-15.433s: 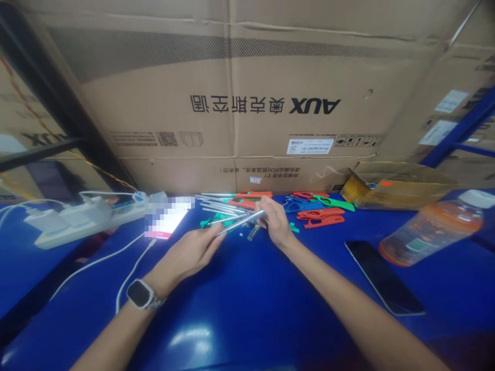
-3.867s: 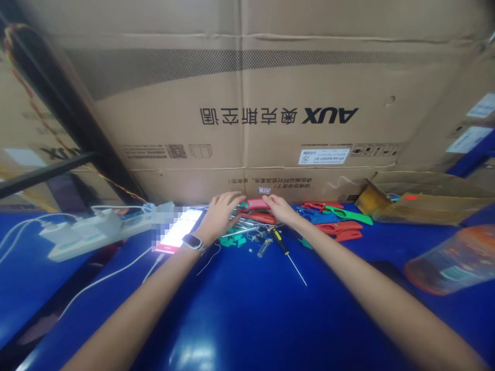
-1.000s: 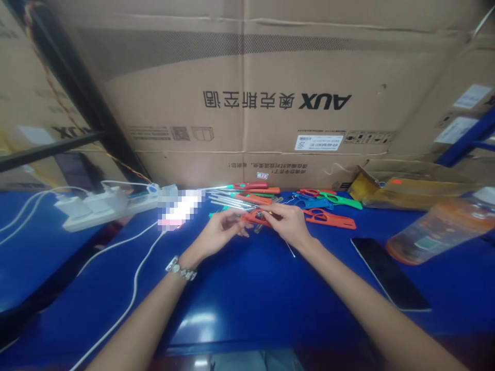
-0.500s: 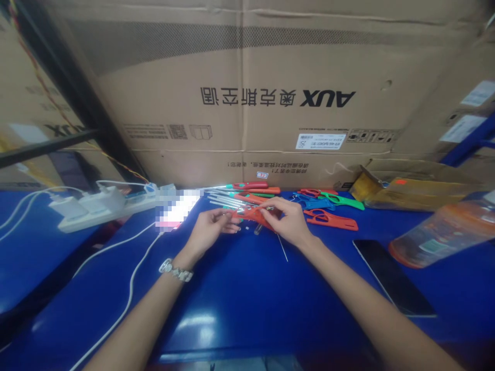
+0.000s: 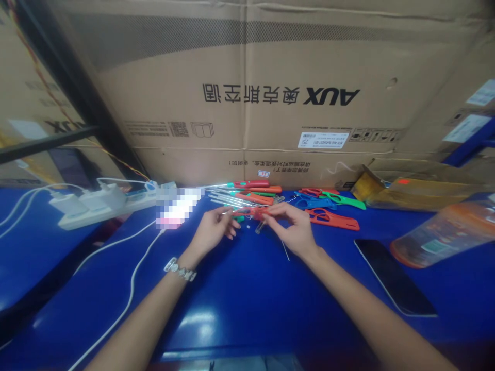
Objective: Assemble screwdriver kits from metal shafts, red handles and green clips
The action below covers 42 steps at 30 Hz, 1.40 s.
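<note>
My left hand (image 5: 215,229) and my right hand (image 5: 294,226) hold an orange-red plastic lighter shell (image 5: 253,212) between them above the blue table. The left thumb and fingers close on its left end, while the right fingers pinch its right end. Fingers hide part of the shell. Just beyond lie long-nosed lighters (image 5: 253,197) with red, orange and green handles and metal tubes. A thin metal rod (image 5: 285,251) shows below my right hand. To the right are loose orange (image 5: 336,220), blue (image 5: 315,201) and green (image 5: 346,200) handle shells.
A white power strip (image 5: 77,219) with plugs and cables stands at left, near a bright, pixelated phone-like area. At right are a dark phone (image 5: 392,278), a clear orange-based jar (image 5: 444,237) and an open cardboard box (image 5: 410,188). A large carton (image 5: 174,72) rises behind.
My right hand has shifted slightly right and down, and its hold on the orange-red shell has changed a little. The left hand stays on the left end.
</note>
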Each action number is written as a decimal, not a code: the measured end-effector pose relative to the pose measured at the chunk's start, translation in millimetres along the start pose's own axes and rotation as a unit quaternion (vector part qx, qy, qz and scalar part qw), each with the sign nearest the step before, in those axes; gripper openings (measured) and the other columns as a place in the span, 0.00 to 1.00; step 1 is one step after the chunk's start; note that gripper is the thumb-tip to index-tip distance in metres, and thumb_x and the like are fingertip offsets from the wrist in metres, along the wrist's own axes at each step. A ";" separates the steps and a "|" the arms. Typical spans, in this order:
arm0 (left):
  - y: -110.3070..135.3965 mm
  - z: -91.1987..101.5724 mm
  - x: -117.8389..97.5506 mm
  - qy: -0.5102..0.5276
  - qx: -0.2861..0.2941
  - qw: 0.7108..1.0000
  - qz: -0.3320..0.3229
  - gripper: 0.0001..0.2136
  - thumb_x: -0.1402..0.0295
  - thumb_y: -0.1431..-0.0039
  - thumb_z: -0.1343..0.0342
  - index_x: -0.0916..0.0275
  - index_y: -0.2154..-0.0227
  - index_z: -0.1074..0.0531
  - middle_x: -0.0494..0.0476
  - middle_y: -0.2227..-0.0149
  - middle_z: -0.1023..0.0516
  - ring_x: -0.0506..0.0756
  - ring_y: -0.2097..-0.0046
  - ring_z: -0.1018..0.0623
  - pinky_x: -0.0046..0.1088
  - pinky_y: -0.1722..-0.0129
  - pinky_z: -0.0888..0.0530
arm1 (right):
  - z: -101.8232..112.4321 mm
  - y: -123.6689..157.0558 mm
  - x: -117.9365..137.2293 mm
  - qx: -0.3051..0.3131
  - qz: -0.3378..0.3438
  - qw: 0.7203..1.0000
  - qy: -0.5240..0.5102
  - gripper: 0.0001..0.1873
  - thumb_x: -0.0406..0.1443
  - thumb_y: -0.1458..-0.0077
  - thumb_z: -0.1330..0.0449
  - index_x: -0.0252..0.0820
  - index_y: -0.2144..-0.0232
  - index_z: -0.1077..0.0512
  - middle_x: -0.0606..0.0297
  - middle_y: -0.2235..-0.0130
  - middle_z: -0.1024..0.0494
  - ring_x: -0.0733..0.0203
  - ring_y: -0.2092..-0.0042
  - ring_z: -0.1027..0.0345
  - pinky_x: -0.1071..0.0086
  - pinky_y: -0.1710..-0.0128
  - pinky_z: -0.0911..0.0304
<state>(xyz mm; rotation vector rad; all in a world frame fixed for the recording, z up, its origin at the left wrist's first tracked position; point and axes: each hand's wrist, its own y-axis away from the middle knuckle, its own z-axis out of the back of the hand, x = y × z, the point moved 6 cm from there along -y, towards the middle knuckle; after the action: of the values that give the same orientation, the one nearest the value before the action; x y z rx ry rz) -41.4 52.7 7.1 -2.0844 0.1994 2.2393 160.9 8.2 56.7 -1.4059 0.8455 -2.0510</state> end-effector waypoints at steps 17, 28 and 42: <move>29.3 -12.3 -22.1 -0.021 0.181 0.981 0.070 0.22 0.49 0.46 0.38 0.68 0.66 0.25 0.60 0.72 0.21 0.54 0.75 0.22 0.27 0.79 0.24 | -43.6 21.2 40.6 0.159 0.180 0.931 0.276 0.11 0.33 0.37 0.45 0.42 0.72 0.29 0.63 0.66 0.23 0.63 0.66 0.32 0.70 0.67 0.39; 19.4 0.5 -2.3 -0.079 0.208 0.973 0.063 0.17 0.56 0.47 0.37 0.66 0.63 0.22 0.57 0.73 0.21 0.52 0.74 0.23 0.28 0.75 0.22 | -34.5 17.1 26.1 0.240 0.049 0.941 0.233 0.14 0.41 0.48 0.36 0.43 0.59 0.29 0.60 0.57 0.26 0.57 0.58 0.30 0.67 0.64 0.35; 19.2 -3.5 -21.7 -0.436 0.052 0.880 -0.183 0.09 0.63 0.37 0.45 0.59 0.66 0.21 0.55 0.66 0.20 0.57 0.62 0.25 0.33 0.61 0.31 | -26.6 13.4 -11.8 0.310 -0.044 0.936 0.164 0.16 0.30 0.50 0.37 0.44 0.57 0.29 0.60 0.53 0.26 0.53 0.50 0.33 0.56 0.47 0.38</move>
<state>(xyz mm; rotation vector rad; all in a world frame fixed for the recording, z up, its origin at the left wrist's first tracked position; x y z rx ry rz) -39.0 33.9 29.3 -0.7956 -0.1266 2.5527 140.6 13.0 32.3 -0.7782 0.2014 -2.3696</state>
